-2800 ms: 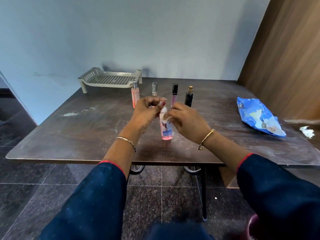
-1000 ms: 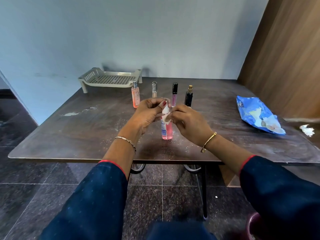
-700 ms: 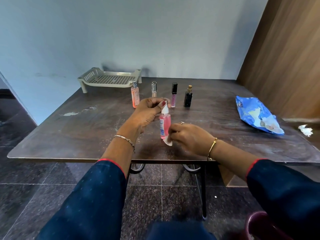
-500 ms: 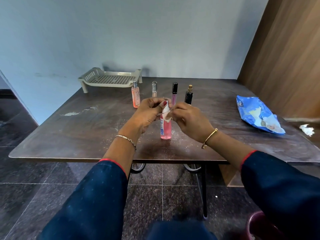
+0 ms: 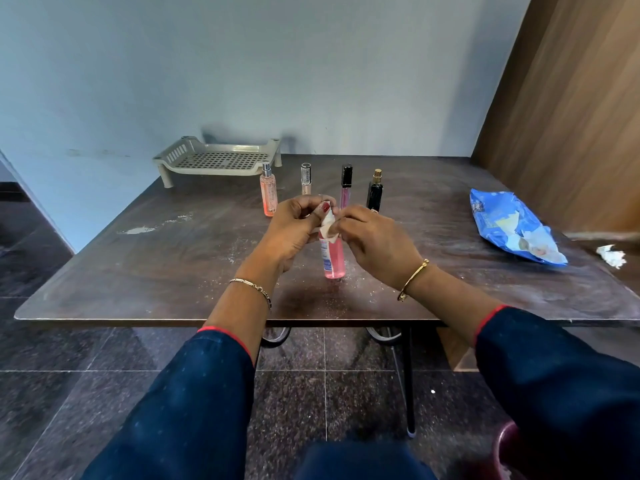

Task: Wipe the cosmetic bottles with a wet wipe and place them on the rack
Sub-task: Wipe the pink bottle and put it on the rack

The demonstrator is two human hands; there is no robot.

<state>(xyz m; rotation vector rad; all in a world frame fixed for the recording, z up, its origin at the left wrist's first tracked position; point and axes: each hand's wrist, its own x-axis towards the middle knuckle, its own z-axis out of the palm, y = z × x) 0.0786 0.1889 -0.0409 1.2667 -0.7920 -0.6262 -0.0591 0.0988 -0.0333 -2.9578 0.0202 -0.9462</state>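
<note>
A pink bottle (image 5: 334, 258) with a blue-and-white label stands upright on the dark table (image 5: 173, 265). My left hand (image 5: 294, 230) grips its top. My right hand (image 5: 377, 242) presses a white wet wipe (image 5: 327, 228) against the bottle's upper part. Behind my hands stand a peach spray bottle (image 5: 268, 194), a slim clear tube (image 5: 306, 179), a pink tube with a black cap (image 5: 345, 185) and a black bottle with a gold top (image 5: 375, 191). The beige perforated rack (image 5: 218, 160) sits at the back left of the table with nothing on it.
A blue wet-wipe pack (image 5: 512, 226) lies at the table's right side, with a crumpled white wipe (image 5: 611, 256) beyond it near the edge. A wooden panel (image 5: 571, 109) rises at the right. Pale smudges (image 5: 136, 231) mark the table's left part.
My right hand slid the wipe down to the bottle's base, then back up to its top, where it stays now. My left hand has kept its hold on the bottle's top.
</note>
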